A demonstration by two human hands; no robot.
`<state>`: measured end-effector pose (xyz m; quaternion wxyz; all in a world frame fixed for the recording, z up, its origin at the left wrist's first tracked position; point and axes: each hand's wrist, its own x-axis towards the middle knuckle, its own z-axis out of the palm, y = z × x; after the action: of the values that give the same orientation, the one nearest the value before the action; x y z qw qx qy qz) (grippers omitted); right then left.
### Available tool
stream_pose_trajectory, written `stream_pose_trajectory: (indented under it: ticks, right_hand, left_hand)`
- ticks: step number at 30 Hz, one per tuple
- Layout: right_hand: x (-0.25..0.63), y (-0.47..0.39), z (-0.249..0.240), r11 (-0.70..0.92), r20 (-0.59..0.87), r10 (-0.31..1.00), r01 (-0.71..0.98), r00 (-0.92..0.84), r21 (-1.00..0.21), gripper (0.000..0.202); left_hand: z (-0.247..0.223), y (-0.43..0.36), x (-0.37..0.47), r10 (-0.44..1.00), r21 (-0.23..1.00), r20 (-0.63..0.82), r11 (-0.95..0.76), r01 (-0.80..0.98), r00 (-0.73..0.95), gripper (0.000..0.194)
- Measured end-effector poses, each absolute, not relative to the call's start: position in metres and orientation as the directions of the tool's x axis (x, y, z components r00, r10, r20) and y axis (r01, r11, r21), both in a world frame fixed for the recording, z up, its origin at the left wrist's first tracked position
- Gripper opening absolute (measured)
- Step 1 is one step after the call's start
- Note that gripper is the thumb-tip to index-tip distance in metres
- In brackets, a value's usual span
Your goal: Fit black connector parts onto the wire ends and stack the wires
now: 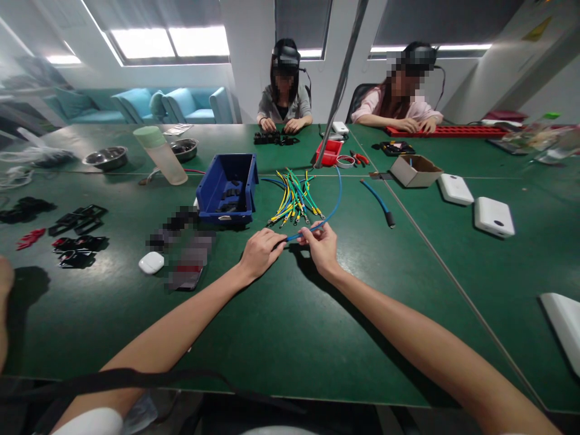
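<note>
- Toward the left edge of the green, smooth-topped table, we see small red pieces and thin, rectangular black frames.
- Nearer the far left corner, we find a round, shiny metal bowl.
- Well in from the near edge, we have a rounded, glossy white case.
- Closer to the far edge, we see a tilted, frosted cylindrical bottle with a pale green cap.
- Beyond our left hand stands a deep blue plastic bin, its walls sloping, with small dark pieces inside.
- Our left hand, above the table's middle, has its fingers closed around one end of a slim blue cable.
- Just past our hands, toward the far edge, lies a loose heap of yellow, green and blue wires, tipped with metal lugs.
- Our right hand pinches the same cable just beside the left; from there its smooth length arcs toward the far edge.
- Nearer the right edge, we see a thicker blue cable piece with a black end, then an open cardboard box and a round-cornered white box.
</note>
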<state>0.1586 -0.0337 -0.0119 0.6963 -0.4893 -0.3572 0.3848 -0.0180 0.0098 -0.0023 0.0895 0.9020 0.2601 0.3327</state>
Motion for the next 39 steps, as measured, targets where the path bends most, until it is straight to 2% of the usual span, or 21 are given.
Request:
stream_pose_trajectory:
  ticks: [11, 17, 25, 29, 39]
  right_hand:
    - [0.160, -0.034, -0.013, 0.212, 0.122, 0.900, -0.177, 0.419, -0.961, 0.034]
    - [0.159, -0.034, -0.011, 0.219, 0.131, 0.899, -0.169, 0.418, -0.961, 0.033]
    - [0.160, -0.035, -0.009, 0.215, 0.127, 0.899, -0.172, 0.419, -0.961, 0.033]
    - [0.160, -0.035, -0.009, 0.213, 0.120, 0.898, -0.178, 0.424, -0.961, 0.034]
    - [0.160, -0.033, -0.012, 0.213, 0.108, 0.897, -0.204, 0.429, -0.956, 0.036]
  left_hand:
    - [-0.006, 0.011, -0.017, 0.566, 0.500, 0.499, -0.807, 0.315, 0.657, 0.022]
    - [0.003, -0.003, -0.012, 0.659, 0.615, 0.477, -0.723, 0.316, 0.581, 0.018]
    - [0.006, -0.013, -0.016, 0.762, 0.771, 0.358, -0.567, 0.289, 0.539, 0.042]
    - [-0.001, -0.007, -0.018, 0.785, 0.848, 0.300, -0.480, 0.226, 0.542, 0.044]
    - [-0.008, -0.003, -0.019, 0.802, 0.900, 0.269, -0.407, 0.158, 0.533, 0.037]
